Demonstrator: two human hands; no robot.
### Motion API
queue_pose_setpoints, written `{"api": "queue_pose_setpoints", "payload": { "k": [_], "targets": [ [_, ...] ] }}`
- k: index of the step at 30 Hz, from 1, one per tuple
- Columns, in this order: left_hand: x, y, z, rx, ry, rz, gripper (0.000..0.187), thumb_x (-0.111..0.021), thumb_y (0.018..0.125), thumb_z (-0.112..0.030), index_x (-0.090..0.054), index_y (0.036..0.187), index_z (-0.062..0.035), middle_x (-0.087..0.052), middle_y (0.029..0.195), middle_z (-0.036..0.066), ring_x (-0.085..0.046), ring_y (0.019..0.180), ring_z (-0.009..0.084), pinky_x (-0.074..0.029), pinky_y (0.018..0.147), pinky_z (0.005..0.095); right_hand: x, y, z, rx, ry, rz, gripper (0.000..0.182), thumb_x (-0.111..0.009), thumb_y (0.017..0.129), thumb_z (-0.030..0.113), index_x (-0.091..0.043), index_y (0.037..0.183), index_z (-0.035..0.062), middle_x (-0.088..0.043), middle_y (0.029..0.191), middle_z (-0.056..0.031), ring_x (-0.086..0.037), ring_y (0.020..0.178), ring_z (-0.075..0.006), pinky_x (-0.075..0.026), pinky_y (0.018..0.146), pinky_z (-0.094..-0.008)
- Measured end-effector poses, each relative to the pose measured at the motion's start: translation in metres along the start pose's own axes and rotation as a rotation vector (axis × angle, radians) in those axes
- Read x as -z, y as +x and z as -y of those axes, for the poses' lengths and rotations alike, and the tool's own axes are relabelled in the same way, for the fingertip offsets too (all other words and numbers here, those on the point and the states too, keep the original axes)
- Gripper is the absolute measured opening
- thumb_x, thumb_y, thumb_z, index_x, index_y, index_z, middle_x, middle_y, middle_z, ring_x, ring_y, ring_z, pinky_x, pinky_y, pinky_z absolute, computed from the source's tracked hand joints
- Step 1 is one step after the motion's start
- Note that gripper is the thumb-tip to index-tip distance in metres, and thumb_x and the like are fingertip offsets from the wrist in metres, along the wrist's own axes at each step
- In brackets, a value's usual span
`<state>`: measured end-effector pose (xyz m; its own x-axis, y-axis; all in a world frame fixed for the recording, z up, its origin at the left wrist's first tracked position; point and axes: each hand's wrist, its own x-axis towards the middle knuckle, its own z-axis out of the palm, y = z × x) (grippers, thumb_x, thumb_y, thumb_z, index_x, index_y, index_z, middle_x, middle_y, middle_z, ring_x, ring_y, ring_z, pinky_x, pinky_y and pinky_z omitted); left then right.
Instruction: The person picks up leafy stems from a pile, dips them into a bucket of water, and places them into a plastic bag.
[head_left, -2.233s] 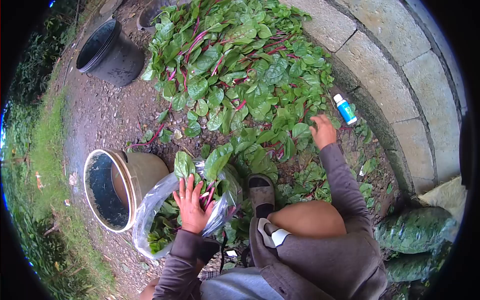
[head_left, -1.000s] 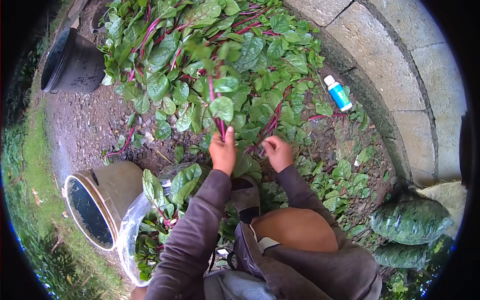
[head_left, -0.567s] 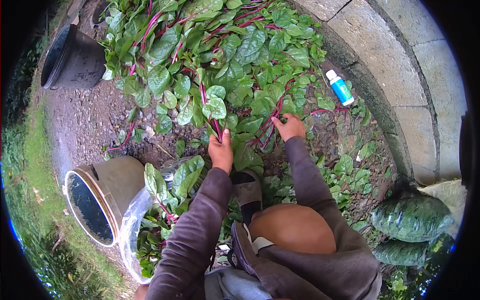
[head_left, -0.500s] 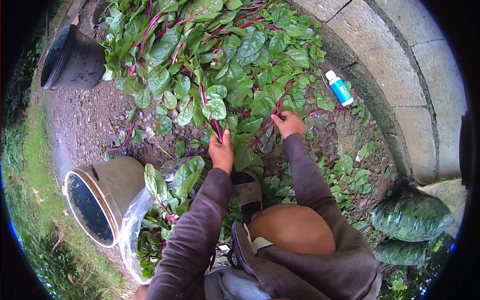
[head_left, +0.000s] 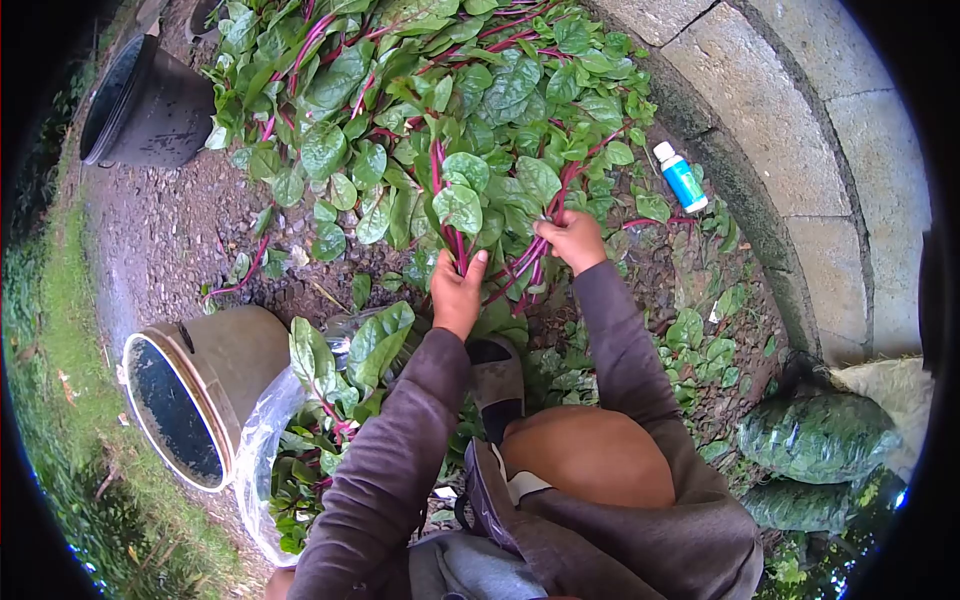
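Observation:
My left hand [head_left: 458, 292] is closed around a bunch of leafy greens [head_left: 460, 205] with purple-red stems, probably Malabar spinach. The thumb lies along the stems. Just to the right, my right hand [head_left: 572, 240] pinches several more purple-red stems [head_left: 530, 262], whose cut ends point down and left toward the left hand. Beyond both hands spreads a large heap of the same greens [head_left: 500, 90] on the ground. Below my left wrist, a clear plastic bag [head_left: 262, 450] holds more of these leafy stems [head_left: 375, 350].
An open pale bucket [head_left: 235, 370] lies on its side at the left, a dark bucket [head_left: 165, 105] farther up. A white-capped blue bottle [head_left: 682, 178] rests near the curved concrete block wall [head_left: 770, 110]. Filled green bags [head_left: 815, 440] sit at lower right. Gravelly soil [head_left: 165, 230] lies between.
My left hand has shifted right and slightly up with its bunch, closer to the right hand. The right hand has lifted its stems a little, and more of them show.

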<state>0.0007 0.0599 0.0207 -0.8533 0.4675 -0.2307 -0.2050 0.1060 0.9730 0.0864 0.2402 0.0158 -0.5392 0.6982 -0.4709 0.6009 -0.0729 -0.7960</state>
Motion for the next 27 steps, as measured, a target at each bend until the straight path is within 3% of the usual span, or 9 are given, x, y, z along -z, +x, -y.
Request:
{"api": "queue_pose_setpoints", "payload": {
  "k": [3,8,10,14,17,18,22,26,27],
  "targets": [
    [-0.002,-0.008,-0.013,0.124,-0.01,0.173,0.029,-0.071,0.08,-0.013,-0.051,0.099,-0.0014,-0.062,0.085,0.004,-0.056,0.078,0.0095,-0.047,0.071,0.0269,-0.016,-0.011,0.029,-0.027,0.294,0.158,0.02,-0.068,0.078,0.018,-0.064,0.077,-0.0016,-0.057,0.06,-0.0012,-0.05,0.047,-0.0079,-0.04,0.042,-0.023],
    [0.003,-0.004,-0.014,0.457,-0.342,0.252,0.032,-0.071,0.079,-0.01,-0.052,0.103,-0.0027,-0.063,0.089,0.005,-0.062,0.079,0.013,-0.052,0.071,0.0278,-0.038,-0.019,0.049,-0.005,0.353,0.403,0.025,-0.068,0.082,0.021,-0.065,0.093,-0.0016,-0.062,0.073,-0.0002,-0.053,0.056,-0.0069,-0.043,0.052,-0.0224],
    [0.005,-0.002,-0.016,0.534,-0.491,0.287,0.024,-0.067,0.08,-0.006,-0.056,0.101,-0.0024,-0.064,0.087,0.005,-0.064,0.076,0.0139,-0.052,0.068,0.0283,-0.031,-0.021,0.048,0.059,0.343,0.439,0.026,-0.066,0.085,0.02,-0.065,0.098,-0.001,-0.063,0.078,-0.0003,-0.054,0.06,-0.0069,-0.044,0.055,-0.0216],
    [0.008,-0.001,-0.002,0.559,-0.508,0.255,0.019,-0.062,0.081,-0.003,-0.059,0.1,-0.0041,-0.065,0.084,0.004,-0.063,0.071,0.0129,-0.051,0.063,0.0286,-0.014,-0.041,0.028,0.329,0.216,0.296,0.029,-0.072,0.078,0.018,-0.064,0.102,0.0037,-0.064,0.085,-0.0017,-0.06,0.071,-0.0102,-0.048,0.064,-0.0244],
    [0.007,-0.005,0.007,0.565,-0.545,0.263,0.017,-0.062,0.085,-0.015,-0.061,0.099,-0.0055,-0.065,0.089,0.004,-0.063,0.078,0.0116,-0.051,0.068,0.0272,-0.01,-0.072,0.041,0.613,-0.257,0.259,0.03,-0.074,0.07,0.006,-0.063,0.098,0.003,-0.06,0.092,-0.0055,-0.059,0.085,-0.0151,-0.047,0.074,-0.0283],
    [0.008,-0.007,0.006,0.625,-0.572,0.252,0.018,-0.061,0.086,-0.018,-0.06,0.1,-0.006,-0.065,0.091,0.004,-0.063,0.079,0.0114,-0.05,0.068,0.0274,-0.016,-0.079,0.042,0.526,-0.154,0.241,0.025,-0.072,0.072,0.003,-0.063,0.095,0.0024,-0.06,0.093,-0.0058,-0.059,0.086,-0.0175,-0.047,0.077,-0.0299],
    [0.012,-0.007,-0.011,0.827,-0.704,0.253,0.022,-0.059,0.088,-0.025,-0.058,0.102,-0.008,-0.063,0.091,0.002,-0.061,0.08,0.0116,-0.05,0.069,0.0281,-0.016,-0.082,0.032,0.603,0.083,0.322,0.017,-0.069,0.072,0.001,-0.064,0.088,0.0023,-0.064,0.099,-0.0093,-0.061,0.088,-0.0237,-0.049,0.078,-0.0325],
    [0.012,-0.003,-0.019,0.753,-0.599,0.339,0.015,-0.066,0.083,-0.017,-0.058,0.094,-0.0098,-0.062,0.085,0.002,-0.06,0.072,0.0121,-0.05,0.06,0.03,-0.008,-0.095,0.03,0.643,0.022,0.346,0.014,-0.069,0.072,0.004,-0.064,0.086,0.0031,-0.064,0.105,-0.0087,-0.062,0.092,-0.0254,-0.049,0.079,-0.0338],
    [0.01,-0.003,-0.017,0.737,-0.597,0.322,0.012,-0.064,0.083,-0.013,-0.059,0.092,-0.0085,-0.062,0.081,0.002,-0.06,0.07,0.0123,-0.05,0.057,0.0292,-0.01,-0.104,0.03,0.751,-0.023,0.245,0.013,-0.069,0.072,0.004,-0.064,0.084,0.0042,-0.064,0.104,-0.0068,-0.06,0.094,-0.0251,-0.048,0.079,-0.0344]
  ]
}}
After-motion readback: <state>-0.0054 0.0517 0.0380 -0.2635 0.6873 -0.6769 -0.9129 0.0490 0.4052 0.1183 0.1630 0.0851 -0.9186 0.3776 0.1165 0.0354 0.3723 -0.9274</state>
